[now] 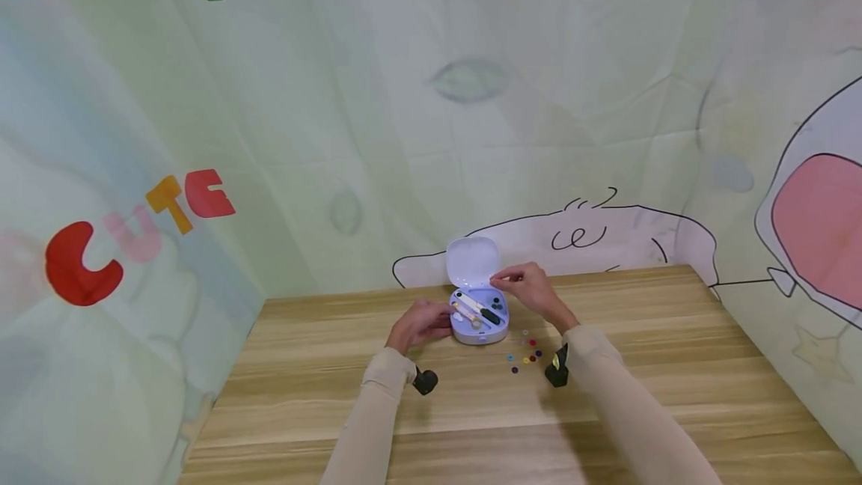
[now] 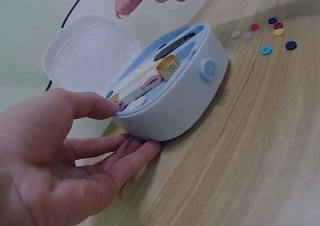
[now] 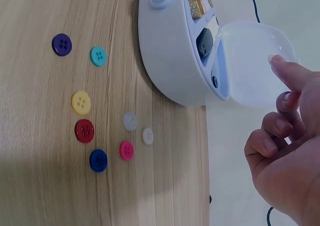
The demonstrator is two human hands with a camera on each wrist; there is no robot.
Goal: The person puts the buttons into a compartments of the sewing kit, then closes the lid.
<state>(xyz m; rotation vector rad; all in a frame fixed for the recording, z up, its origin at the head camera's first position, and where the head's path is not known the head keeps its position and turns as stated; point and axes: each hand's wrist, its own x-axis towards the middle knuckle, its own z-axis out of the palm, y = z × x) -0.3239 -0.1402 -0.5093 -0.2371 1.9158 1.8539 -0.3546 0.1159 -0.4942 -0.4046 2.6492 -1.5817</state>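
Note:
A pale blue sewing box (image 1: 480,329) stands open on the wooden table (image 1: 471,410), its clear lid (image 1: 473,262) tilted up at the back. Inside lie a gold thimble (image 2: 168,65), a rolled tape measure (image 2: 150,79) and a dark tool (image 1: 489,314). My left hand (image 1: 431,322) holds the box's left side, with the thumb (image 2: 95,106) on the rim and the fingers (image 2: 135,153) flat along the base. My right hand (image 1: 505,279) hovers over the back right of the box beside the lid, index finger (image 3: 292,73) out, the others curled, holding nothing.
Several loose coloured buttons (image 1: 527,354) lie on the table right of the box, seen close as buttons (image 3: 100,121) in the right wrist view. Printed fabric walls (image 1: 337,133) close in the table at the back and both sides. Black wrist cameras (image 1: 425,380) sit under both forearms.

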